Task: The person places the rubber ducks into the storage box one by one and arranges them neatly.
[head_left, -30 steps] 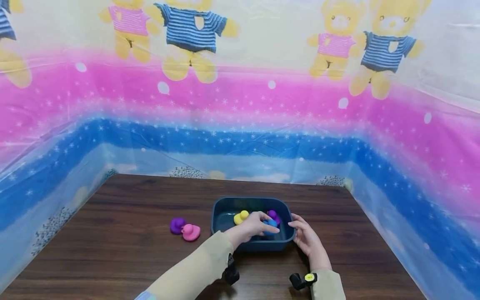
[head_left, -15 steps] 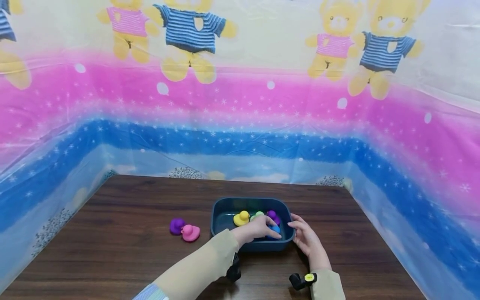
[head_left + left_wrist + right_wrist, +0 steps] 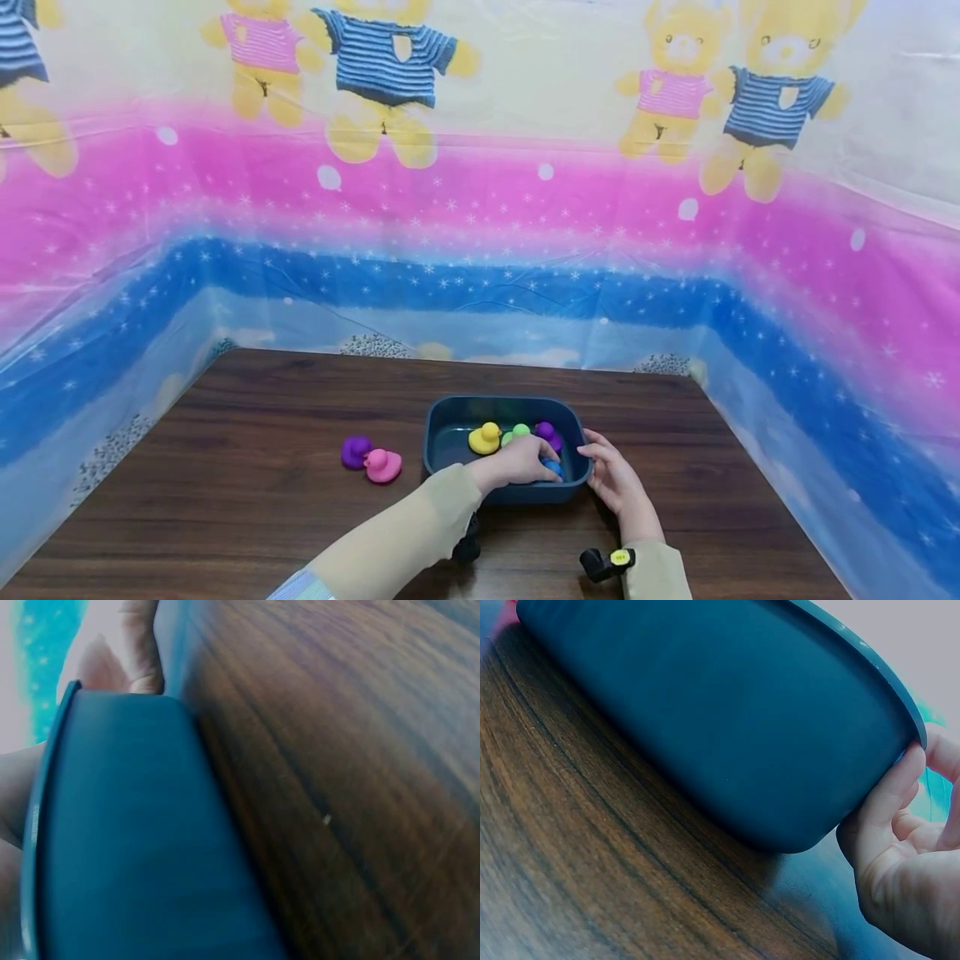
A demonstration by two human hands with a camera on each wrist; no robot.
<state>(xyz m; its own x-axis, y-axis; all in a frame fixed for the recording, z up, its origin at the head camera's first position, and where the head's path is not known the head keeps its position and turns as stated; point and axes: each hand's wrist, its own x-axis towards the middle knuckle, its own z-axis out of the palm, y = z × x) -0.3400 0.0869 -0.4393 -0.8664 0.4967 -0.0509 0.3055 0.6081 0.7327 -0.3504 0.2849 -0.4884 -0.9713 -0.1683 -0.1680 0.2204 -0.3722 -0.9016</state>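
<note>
On the desk [image 3: 262,467], near its front edge, the blue tub [image 3: 450,412] holds yellow, green and purple ducks. Two ducks [image 3: 371,460] wait outside. The left hand [image 3: 517,462] seems curled on a blue duck [image 3: 552,467]; the right hand [image 3: 611,475] steadies the rim, thumb against it.

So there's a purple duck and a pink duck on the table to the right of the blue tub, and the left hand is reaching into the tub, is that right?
Not quite. The purple duck and pink duck sit on the table to the left of the tub, not the right, as the head view shows. The left hand does reach into the tub.
</note>
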